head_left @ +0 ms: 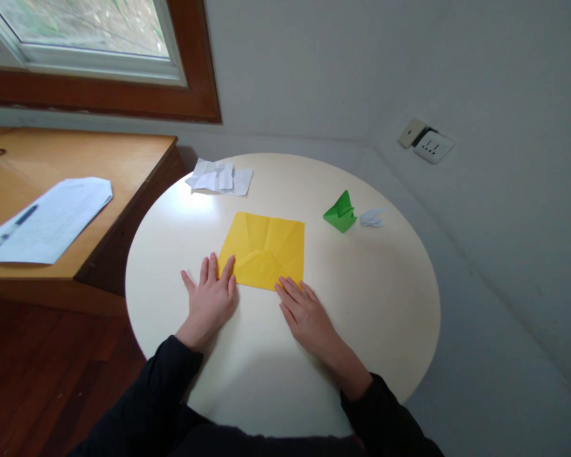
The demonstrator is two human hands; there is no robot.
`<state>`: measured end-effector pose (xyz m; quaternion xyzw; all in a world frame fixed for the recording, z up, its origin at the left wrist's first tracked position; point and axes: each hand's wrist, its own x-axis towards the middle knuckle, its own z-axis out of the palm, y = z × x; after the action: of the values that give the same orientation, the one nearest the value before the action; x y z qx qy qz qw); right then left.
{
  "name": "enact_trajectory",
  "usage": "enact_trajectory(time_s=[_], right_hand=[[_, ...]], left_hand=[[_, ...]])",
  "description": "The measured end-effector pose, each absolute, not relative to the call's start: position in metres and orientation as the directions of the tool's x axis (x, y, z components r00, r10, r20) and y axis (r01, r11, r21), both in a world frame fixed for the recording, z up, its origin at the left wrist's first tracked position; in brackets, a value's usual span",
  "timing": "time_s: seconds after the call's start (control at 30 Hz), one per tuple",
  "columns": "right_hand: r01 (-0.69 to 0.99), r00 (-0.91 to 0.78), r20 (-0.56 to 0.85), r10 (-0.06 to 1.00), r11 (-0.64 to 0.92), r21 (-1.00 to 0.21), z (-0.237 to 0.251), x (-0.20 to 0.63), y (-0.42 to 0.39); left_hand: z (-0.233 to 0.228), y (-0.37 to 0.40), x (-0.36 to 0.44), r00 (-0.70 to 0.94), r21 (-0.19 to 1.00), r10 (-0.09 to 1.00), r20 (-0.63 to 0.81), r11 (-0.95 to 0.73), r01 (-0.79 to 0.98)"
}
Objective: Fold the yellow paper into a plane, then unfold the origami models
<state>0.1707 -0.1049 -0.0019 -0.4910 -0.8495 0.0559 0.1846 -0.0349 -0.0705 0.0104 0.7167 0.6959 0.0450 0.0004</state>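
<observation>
Head view: the printed sheet (66, 216) cannot be read, and the creased yellow paper (261, 244) is touched by left hand (213, 297) and right hand (308, 317), both unclenched.

Window (90, 25): daylight enters here, upper left; from where I stand the outside looks pale and blurred.
Round table (385, 304): white glare near the far-left rim, soft grey shadow toward the near side.
Yellow paper (266, 244): evenly lit, faint creases readable.
Wall (314, 70): dim, bluish grey.
Floor (52, 374): murky.
White document (76, 206): writing too soft to read.
</observation>
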Motion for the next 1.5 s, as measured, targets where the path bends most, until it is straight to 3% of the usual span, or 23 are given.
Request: enact_trajectory(time_s=[0.6, 0.83, 0.9, 1.0, 1.07, 1.13, 1.3, 1.5], right_hand=[[0.812, -0.457, 0.271, 0.847, 0.522, -0.261, -0.004, 0.172, -0.104], [0.803, -0.448, 0.299, 0.842, 0.526, -0.279, -0.006, 0.172, -0.104], [0.803, -0.445, 0.305, 0.842, 0.525, -0.281, -0.006, 0.172, -0.105], [0.805, -0.441, 0.31, 0.842, 0.524, -0.278, -0.005, 0.171, -0.105], [0.806, -0.445, 0.311, 0.84, 0.527, -0.27, -0.004, 0.171, -0.105], [0.808, -0.444, 0.311, 0.84, 0.525, -0.266, -0.003, 0.17, -0.105], [0.807, -0.428, 0.338, 0.838, 0.523, -0.275, -0.002, 0.169, -0.105], [0.801, -0.425, 0.358, 0.831, 0.53, -0.279, -0.003, 0.169, -0.105]], left_hand=[[0.009, -0.067, -0.059, -0.045, 0.091, 0.994, 0.103, 0.035, 0.995], [0.009, -0.065, -0.063, -0.073, 0.239, 0.979, 0.191, 0.026, 0.971], [0.01, -0.067, -0.062, -0.029, 0.284, 0.962, 0.273, -0.052, 0.957], [0.009, -0.072, -0.05, 0.197, 0.277, 0.908, 0.371, -0.31, 0.91], [0.008, -0.075, -0.037, 0.399, 0.236, 0.843, 0.36, -0.496, 0.836], [0.007, -0.077, -0.024, 0.499, 0.207, 0.809, 0.311, -0.57, 0.795], [0.002, -0.075, -0.006, 0.463, 0.169, 0.858, 0.223, -0.502, 0.848], [-0.002, -0.073, -0.006, 0.403, 0.099, 0.883, 0.24, -0.436, 0.895]])
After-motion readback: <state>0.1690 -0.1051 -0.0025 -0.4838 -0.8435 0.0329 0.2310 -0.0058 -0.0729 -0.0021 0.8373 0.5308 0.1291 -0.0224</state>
